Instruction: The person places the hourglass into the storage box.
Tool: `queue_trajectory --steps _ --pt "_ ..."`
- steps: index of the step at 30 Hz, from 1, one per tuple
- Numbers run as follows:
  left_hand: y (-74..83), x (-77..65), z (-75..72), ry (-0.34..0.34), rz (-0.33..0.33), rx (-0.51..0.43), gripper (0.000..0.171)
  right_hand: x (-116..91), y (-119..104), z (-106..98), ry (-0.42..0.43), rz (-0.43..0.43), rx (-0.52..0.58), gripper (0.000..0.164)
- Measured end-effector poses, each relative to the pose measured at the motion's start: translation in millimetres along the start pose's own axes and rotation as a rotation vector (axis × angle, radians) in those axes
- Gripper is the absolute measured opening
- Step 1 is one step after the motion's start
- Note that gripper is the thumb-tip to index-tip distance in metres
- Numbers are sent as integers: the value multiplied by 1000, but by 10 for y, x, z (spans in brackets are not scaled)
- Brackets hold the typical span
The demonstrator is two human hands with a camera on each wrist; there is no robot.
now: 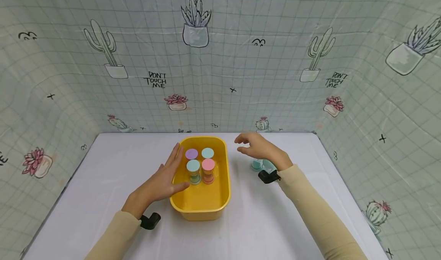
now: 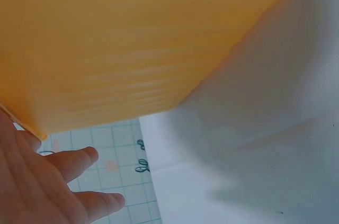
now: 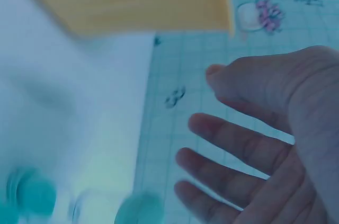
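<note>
A yellow plastic bin [image 1: 203,204] stands mid-table, holding several small sand timers with round end caps. Among them are a pink timer [image 1: 208,164], two light blue-capped timers, the nearer one [image 1: 193,165] at front left, and a purple-capped one [image 1: 191,154]. My left hand [image 1: 162,181] lies along the bin's left rim, fingers straight and thumb reaching over the edge. To the right of the bin, my right hand [image 1: 258,147] hovers over the table with fingers loosely bent and nothing held. Teal-capped timers [image 1: 256,165] lie below its wrist, partly hidden by it.
A white cloth covers the table [image 1: 241,229]. Behind and beside it hangs a checked curtain [image 1: 220,61] printed with cacti and potted plants. In the right wrist view, teal caps [image 3: 37,195] show blurred at the lower left.
</note>
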State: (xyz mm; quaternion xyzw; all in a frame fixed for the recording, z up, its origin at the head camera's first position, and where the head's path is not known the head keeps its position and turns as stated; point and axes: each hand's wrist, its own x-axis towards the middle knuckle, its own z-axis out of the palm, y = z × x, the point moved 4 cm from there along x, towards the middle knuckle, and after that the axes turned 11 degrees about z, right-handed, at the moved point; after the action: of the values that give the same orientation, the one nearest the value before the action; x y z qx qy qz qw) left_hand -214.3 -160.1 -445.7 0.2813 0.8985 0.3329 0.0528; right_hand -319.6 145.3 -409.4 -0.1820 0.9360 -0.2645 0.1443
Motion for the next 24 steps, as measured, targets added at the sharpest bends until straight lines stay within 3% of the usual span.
queue_trajectory --steps 4,10,15,24 --pt "-8 -4 0 -3 0 5 111 -27 167 -12 -59 39 -68 35" --pt "-12 0 3 -7 -3 14 110 -74 419 -30 -181 200 -162 45" --pt "-18 2 6 -11 -12 25 110 -90 574 -33 -203 271 -181 53" --pt "-19 13 10 -8 -19 29 109 -56 614 -57 -196 207 -158 52"
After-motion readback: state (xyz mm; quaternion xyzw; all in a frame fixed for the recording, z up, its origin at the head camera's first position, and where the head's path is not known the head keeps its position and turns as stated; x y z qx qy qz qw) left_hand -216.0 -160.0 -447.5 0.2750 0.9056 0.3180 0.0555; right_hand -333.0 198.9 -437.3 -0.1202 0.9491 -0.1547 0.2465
